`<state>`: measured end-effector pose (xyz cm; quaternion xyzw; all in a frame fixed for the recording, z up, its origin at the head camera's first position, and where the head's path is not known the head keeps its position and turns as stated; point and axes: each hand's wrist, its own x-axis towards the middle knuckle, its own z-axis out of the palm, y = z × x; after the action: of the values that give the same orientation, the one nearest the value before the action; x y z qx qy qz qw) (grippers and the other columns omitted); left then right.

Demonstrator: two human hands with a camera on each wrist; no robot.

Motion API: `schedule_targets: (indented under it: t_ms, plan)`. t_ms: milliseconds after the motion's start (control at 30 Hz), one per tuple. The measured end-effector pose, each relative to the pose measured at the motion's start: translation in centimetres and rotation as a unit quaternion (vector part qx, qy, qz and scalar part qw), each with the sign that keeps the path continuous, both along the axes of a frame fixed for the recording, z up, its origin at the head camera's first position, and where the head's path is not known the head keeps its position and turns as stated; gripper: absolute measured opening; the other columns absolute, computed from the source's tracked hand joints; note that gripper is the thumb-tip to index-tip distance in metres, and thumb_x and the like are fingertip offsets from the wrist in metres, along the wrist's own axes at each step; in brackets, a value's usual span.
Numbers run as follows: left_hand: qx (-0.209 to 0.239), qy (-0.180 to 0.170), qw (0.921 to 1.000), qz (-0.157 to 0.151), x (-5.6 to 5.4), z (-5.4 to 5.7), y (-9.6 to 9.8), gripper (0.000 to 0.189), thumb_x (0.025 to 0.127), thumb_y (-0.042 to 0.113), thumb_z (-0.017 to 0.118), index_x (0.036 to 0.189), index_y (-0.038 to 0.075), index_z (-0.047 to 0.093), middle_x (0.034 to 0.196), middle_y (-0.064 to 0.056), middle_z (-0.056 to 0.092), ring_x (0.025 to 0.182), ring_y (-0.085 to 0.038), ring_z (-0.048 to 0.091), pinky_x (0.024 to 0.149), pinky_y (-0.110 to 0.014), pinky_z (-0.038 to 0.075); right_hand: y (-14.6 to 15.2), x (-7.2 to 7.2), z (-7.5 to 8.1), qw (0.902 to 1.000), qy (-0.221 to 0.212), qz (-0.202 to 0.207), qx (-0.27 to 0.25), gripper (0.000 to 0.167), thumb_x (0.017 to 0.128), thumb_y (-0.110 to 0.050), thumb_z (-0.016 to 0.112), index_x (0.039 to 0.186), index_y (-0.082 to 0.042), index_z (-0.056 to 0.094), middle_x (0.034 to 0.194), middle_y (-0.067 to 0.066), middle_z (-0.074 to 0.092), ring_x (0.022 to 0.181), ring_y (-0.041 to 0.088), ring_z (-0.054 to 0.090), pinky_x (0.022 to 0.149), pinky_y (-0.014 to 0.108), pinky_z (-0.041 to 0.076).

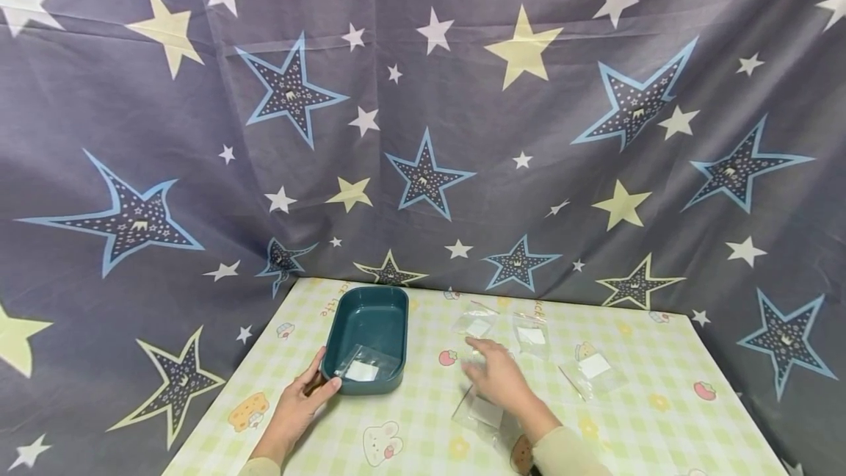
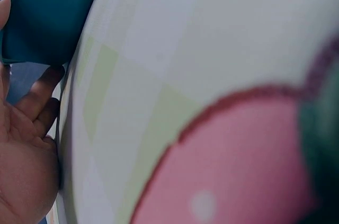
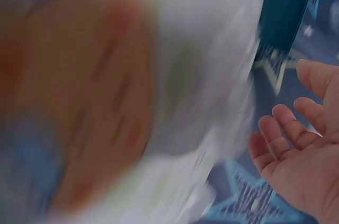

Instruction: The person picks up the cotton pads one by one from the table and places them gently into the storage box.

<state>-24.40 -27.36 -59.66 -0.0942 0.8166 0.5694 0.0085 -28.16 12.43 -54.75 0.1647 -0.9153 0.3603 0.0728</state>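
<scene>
My left hand (image 1: 299, 408) holds the near left corner of a dark teal rectangular tray (image 1: 368, 386), the thumb at its front rim and the fingers along its left side. Inside the tray lies a clear zip bag (image 1: 362, 371) with a white card in it. In the left wrist view the thumb and fingers stand at the tray (image 2: 50, 17). My right hand (image 1: 502, 379) hovers over the cloth with nothing in it, fingers loosely spread. Close below it lies another clear bag (image 1: 485, 411) with a white insert, partly covered by the hand.
Beyond the right hand lie a clear bag (image 1: 479, 326) and a second bag (image 1: 531, 336); a third bag (image 1: 593, 367) lies to the right. A checked cloth (image 1: 661, 424) with cartoon prints covers the table. A star-patterned curtain (image 1: 463, 109) hangs behind.
</scene>
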Motion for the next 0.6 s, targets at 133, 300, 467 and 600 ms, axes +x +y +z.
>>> schedule_targets:
  t_ms: [133,300,467,600]
  plan:
    - [-0.005,0.001,1.0,-0.001,0.0,-0.1,-0.2,0.088,0.096,0.054,0.077,0.169,0.04,0.029,0.168,-0.012,0.043,0.154,-0.038,0.047,0.123,-0.054,0.044,4.5,-0.7,0.0,0.9986,-0.01,-0.05,0.012,0.053,0.098,-0.014,0.076,0.148,-0.002,0.062,0.148,0.027,0.062,0.134,0.047,0.062,0.115,0.063,0.048]
    - [-0.016,0.001,0.9999,-0.001,-0.2,0.0,-0.1,0.09,0.095,0.056,0.076,0.17,0.039,0.029,0.167,-0.014,0.045,0.153,-0.039,0.048,0.121,-0.054,0.047,10.4,-1.2,0.8,0.9952,-0.015,-0.088,0.039,0.057,0.099,-0.015,0.074,0.151,0.002,0.057,0.146,0.034,0.06,0.124,0.051,0.066,0.106,0.065,0.054]
    - [-0.015,0.005,0.9999,0.002,-0.2,0.0,0.0,0.09,0.095,0.056,0.077,0.17,0.038,0.03,0.165,-0.014,0.047,0.152,-0.038,0.049,0.12,-0.051,0.049,16.2,-1.7,1.3,0.9905,-0.045,-0.116,0.059,0.062,0.102,-0.018,0.069,0.155,0.008,0.048,0.145,0.04,0.057,0.123,0.054,0.065,0.1,0.063,0.057]
    - [-0.007,0.003,1.0,0.006,-0.1,-0.2,-0.2,0.089,0.095,0.055,0.077,0.169,0.039,0.031,0.165,-0.013,0.047,0.153,-0.037,0.049,0.12,-0.052,0.048,19.6,-2.0,1.5,0.9858,-0.076,-0.136,0.063,0.065,0.105,-0.023,0.065,0.158,0.009,0.042,0.15,0.042,0.052,0.124,0.055,0.065,0.099,0.062,0.058]
